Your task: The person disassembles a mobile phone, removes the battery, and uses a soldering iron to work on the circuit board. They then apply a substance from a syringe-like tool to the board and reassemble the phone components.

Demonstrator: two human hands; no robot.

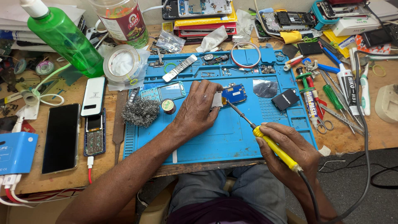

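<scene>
Clearly both hands work at one spot on the blue mat (232,137). The left hand (197,110) lies palm down with its fingers curled onto a small blue circuit board (234,93), pressing it flat so it cannot slide. The right hand (286,147) is closed round the yellow handle of a soldering iron (265,139), held pen-fashion and slanted so the tip meets the board's lower edge. Its cord trails back past the wrist, away from the work. A wire-wool tip cleaner (141,112) and a small round tin (168,106) sit just left of the holding hand, near enough to reach. Screwdrivers (309,89) lie in a row well to the right.
</scene>
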